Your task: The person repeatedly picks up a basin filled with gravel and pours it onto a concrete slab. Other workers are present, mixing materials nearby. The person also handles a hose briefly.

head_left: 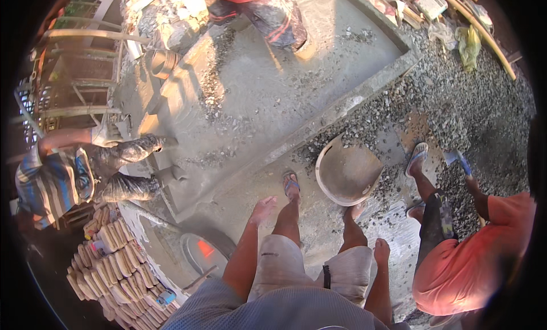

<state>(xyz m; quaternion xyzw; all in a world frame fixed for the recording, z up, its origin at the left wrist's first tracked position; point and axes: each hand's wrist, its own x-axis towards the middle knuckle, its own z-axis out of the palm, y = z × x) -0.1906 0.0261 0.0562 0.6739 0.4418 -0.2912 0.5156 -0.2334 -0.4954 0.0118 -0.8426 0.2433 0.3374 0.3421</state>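
Note:
My left hand (pixel 263 211) is held out in front of my left leg, with nothing in it and its fingers loosely extended. Beside my right thigh hangs my right hand (pixel 382 252), also holding nothing, its fingers small and hard to make out singly. Just ahead of my right foot, a wide grey shallow pan (pixel 348 171) with a pale rim rests on the gravelly ground. Neither hand touches it. To the left of my left forearm lies a dark-rimmed round basin (pixel 196 256) with an orange patch inside.
A low concrete curb (pixel 319 122) borders the wet grey slab (pixel 273 96). One person stands on it; another, in stripes (pixel 54 182), is at left. At right, a person in red (pixel 467 256) grips a shovel (pixel 458 161) by gravel (pixel 478 119). Stacked bags (pixel 117 261) stand lower left.

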